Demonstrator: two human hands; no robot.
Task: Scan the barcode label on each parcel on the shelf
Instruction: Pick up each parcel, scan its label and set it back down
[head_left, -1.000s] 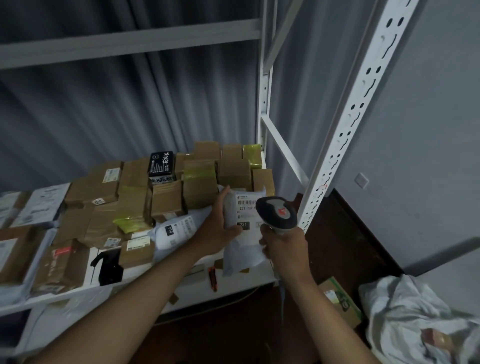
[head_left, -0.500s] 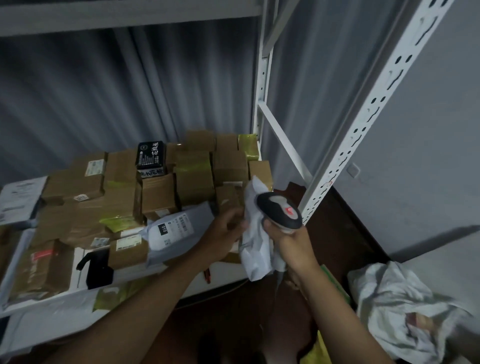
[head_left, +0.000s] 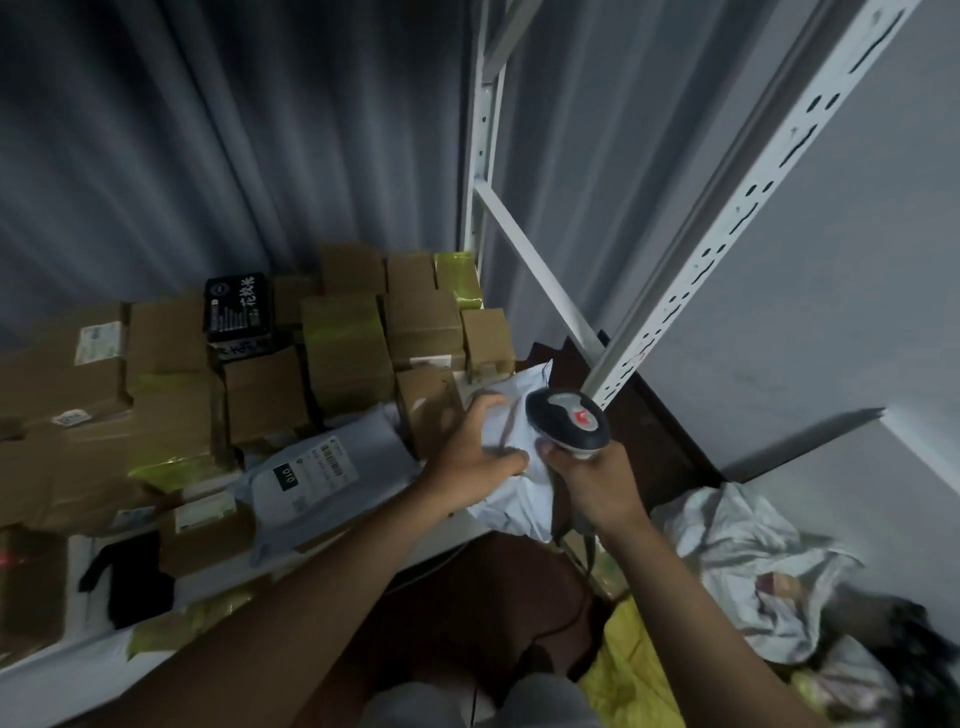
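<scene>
My right hand (head_left: 597, 480) is nearest, fingers wrapped round the handle of the scanner (head_left: 568, 422), whose grey head with its red button sits above my knuckles. Just left of it my left hand (head_left: 480, 441) grasps a crumpled white mailer (head_left: 511, 501), thumb and fingers curled into the plastic; the bag hangs over the right end of the shelf edge (head_left: 78, 670). Its label does not show. Left of my left hand a second white mailer (head_left: 322, 478) lies flat on the shelf, barcode label up. Farther back, brown boxes (head_left: 343, 348) are packed close together, some with yellow-green tape, and a black box (head_left: 238, 307) sits on top of them. At the far right stands the white upright (head_left: 727, 228).
</scene>
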